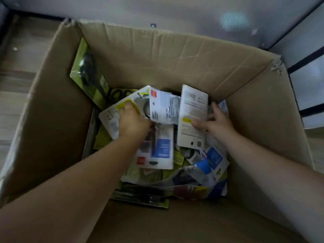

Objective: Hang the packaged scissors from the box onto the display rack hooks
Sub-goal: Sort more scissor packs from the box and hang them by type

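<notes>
A large cardboard box (175,64) fills the view, with several packaged scissors piled at its bottom. My left hand (131,120) reaches in and grips packages: a white and yellow-green one (114,113) and a white one with a red mark (164,107). My right hand (215,121) holds a tall white package (192,118) seen from its printed back, thumb across its face. A green package with black-handled scissors (87,71) leans against the box's left wall. No display rack hooks are in view.
More packages with blue, red and green cards (201,165) lie loose under my arms. Wood-look floor (21,71) shows left of the box. A pale wall and black-framed panels (308,81) stand behind and to the right.
</notes>
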`<state>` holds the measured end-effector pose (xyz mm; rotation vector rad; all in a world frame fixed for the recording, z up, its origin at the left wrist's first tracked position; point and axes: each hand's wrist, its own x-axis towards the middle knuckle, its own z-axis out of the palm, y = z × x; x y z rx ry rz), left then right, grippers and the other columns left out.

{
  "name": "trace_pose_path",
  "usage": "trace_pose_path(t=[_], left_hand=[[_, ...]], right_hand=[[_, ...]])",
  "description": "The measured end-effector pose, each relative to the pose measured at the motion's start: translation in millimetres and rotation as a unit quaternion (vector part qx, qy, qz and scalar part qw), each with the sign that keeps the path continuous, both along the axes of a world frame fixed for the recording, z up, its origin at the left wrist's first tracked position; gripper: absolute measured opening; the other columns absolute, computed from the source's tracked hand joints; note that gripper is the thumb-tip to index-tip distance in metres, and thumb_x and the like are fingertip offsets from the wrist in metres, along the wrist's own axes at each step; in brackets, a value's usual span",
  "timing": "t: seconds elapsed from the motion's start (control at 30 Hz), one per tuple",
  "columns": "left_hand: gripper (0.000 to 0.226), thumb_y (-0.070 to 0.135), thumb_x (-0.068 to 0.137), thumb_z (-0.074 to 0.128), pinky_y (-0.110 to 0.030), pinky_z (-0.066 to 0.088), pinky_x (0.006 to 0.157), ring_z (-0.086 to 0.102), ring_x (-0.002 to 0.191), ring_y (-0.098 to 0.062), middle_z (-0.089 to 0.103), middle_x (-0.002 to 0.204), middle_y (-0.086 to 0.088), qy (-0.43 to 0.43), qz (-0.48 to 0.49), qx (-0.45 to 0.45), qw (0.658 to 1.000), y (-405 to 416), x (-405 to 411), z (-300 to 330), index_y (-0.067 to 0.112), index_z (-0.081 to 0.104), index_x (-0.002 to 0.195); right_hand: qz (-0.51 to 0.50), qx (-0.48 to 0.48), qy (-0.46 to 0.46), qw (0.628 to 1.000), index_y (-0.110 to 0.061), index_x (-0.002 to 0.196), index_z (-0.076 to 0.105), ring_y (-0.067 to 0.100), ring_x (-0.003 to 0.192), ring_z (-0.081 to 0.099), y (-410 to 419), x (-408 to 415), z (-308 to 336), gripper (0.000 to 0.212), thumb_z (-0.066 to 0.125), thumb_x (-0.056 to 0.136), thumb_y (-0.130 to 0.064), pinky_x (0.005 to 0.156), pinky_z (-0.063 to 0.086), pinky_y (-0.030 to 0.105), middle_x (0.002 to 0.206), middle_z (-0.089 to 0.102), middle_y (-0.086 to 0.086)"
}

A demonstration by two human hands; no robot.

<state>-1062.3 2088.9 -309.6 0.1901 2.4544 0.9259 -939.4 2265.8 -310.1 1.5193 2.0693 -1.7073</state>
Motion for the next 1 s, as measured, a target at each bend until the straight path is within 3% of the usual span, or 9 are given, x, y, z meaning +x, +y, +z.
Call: trace_pose_path(t=[0.1,0.17,0.27,0.37,0.43,0.53,0.67,0.83,1.0], left_hand=[[0.044,0.021,0.083,0.067,-0.041,0.046,0.086,0.053,0.111,-0.038,0.053,0.122,-0.02,-0.039,-0.039,-0.041,0.998,8,-2,2,0.004,0.05,0.12],[0.048,0.026,0.082,0.069,-0.044,0.047,0.089,0.051,0.113,-0.037,0.051,0.125,-0.018,-0.042,-0.061,-0.07,0.995,8,0,1,0.006,0.05,0.121],[0.062,0.038,0.08,0.072,-0.045,0.037,0.097,0.033,0.127,-0.034,0.036,0.134,-0.014,0.0,-0.104,-0.159,0.982,3,2,4,0.01,0.046,0.129],[0.089,0.055,0.071,0.074,-0.046,0.031,0.102,0.021,0.134,-0.032,0.026,0.141,-0.012,0.014,-0.127,-0.19,0.973,1,2,5,0.012,0.035,0.137],[0.102,0.058,0.066,0.076,-0.047,0.029,0.105,0.018,0.137,-0.032,0.023,0.145,-0.013,0.008,-0.126,-0.188,0.974,-1,1,4,0.012,0.026,0.142],[0.104,0.05,0.066,0.08,-0.046,0.03,0.105,0.017,0.137,-0.032,0.023,0.144,-0.012,-0.001,-0.109,-0.153,0.982,-2,0,3,0.011,0.024,0.144],[0.081,0.024,0.071,0.08,-0.04,0.039,0.095,0.034,0.127,-0.032,0.033,0.134,-0.012,-0.022,-0.081,-0.07,0.994,2,9,0,0.009,0.036,0.138],[0.071,0.016,0.077,0.072,-0.041,0.041,0.091,0.042,0.12,-0.037,0.033,0.134,-0.016,-0.057,-0.042,-0.051,0.996,4,11,3,0.009,0.034,0.136],[0.059,0.024,0.081,0.067,-0.048,0.046,0.094,0.052,0.107,-0.039,0.036,0.131,-0.018,-0.116,0.008,-0.036,0.993,9,14,7,0.006,0.039,0.129]], right_hand=[[0.054,0.023,0.012,0.998,-0.012,0.146,0.026,0.016,0.107,0.053,-5,-27,10,0.091,0.077,0.072,-0.003,0.071,0.047,0.01,0.113,0.054,0.003],[0.121,0.083,-0.007,0.989,-0.013,0.136,0.044,0.022,0.125,0.044,-4,-38,14,0.078,0.081,0.067,-0.005,0.092,0.048,0.023,0.133,0.043,0.004],[0.221,0.065,-0.044,0.972,-0.024,0.151,0.008,0.004,0.129,0.018,3,-39,16,0.114,0.083,0.066,-0.013,0.101,0.021,0.013,0.139,0.019,-0.012],[0.244,0.041,-0.086,0.965,-0.025,0.147,-0.019,0.011,0.134,0.025,10,-33,15,0.134,0.085,0.063,-0.021,0.093,0.028,0.015,0.151,0.023,-0.008],[0.238,0.044,-0.113,0.964,-0.02,0.15,0.0,0.018,0.128,0.042,13,-29,14,0.125,0.087,0.061,-0.021,0.091,0.042,0.028,0.145,0.04,-0.002],[0.232,0.0,-0.118,0.966,-0.02,0.113,0.053,0.007,0.095,0.059,12,-20,11,0.061,0.086,0.061,-0.019,0.074,0.046,0.021,0.121,0.062,0.0],[0.21,-0.02,-0.079,0.974,-0.029,0.084,0.06,-0.006,0.075,0.056,5,-9,11,0.032,0.084,0.064,-0.021,0.061,0.042,0.011,0.085,0.065,-0.016],[0.266,-0.125,-0.123,0.948,-0.025,0.105,0.065,0.009,0.102,0.062,-1,-13,22,0.045,0.08,0.063,-0.024,0.093,0.047,0.03,0.107,0.069,-0.007],[0.349,-0.187,-0.193,0.898,-0.03,0.097,0.066,0.005,0.1,0.061,-4,-15,31,0.036,0.077,0.063,-0.024,0.098,0.041,0.029,0.098,0.071,-0.013]])
